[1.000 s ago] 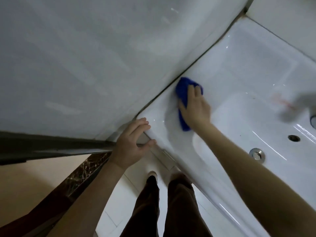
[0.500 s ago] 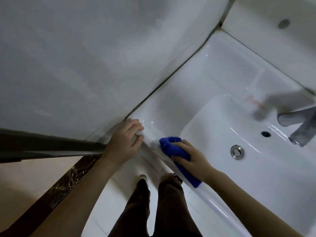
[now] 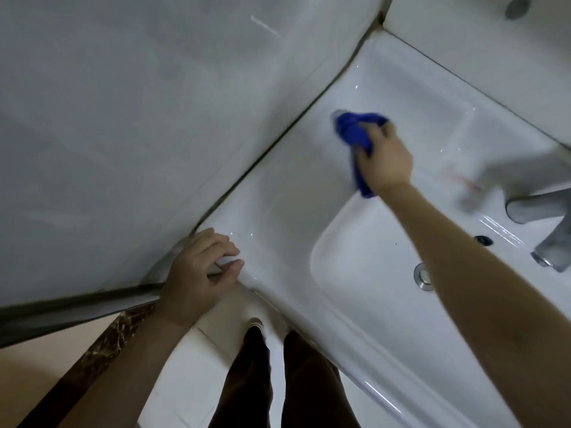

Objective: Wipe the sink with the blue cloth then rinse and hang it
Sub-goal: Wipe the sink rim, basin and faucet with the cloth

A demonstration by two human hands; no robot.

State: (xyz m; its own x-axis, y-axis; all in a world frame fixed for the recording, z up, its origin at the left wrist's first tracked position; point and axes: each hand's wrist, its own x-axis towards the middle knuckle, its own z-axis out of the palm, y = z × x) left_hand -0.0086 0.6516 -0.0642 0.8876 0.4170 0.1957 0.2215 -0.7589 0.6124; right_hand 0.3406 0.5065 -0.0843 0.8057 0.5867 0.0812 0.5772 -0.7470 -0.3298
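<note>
Plainly, two bare hands are at work over one white ceramic sink [image 3: 287, 193], its glazed surface smooth and glossy with small bright reflections. The right hand [image 3: 384, 159] is closed around the single blue cloth [image 3: 353, 134], a soft bunched rag pressed onto the flat left shelf of the sink, near the wall [image 3: 123, 118] and just above the rounded corner of the basin. One end of the cloth bulges past the fingertips and a narrow tail trails under the palm toward the basin rim. The left hand [image 3: 200, 273] rests at the sink's near left corner, fingers curled loosely over the edge, gripping nothing else. Inside the rectangular basin sits one round metal drain [image 3: 423, 277], and above it one small dark overflow hole [image 3: 483, 240]. One brushed metal faucet [image 3: 543, 220] reaches in from the right edge. Below the sink, two dark trouser legs [image 3: 278, 381] stand on white floor tiles, with one light shoe tip [image 3: 255, 324] showing.
</note>
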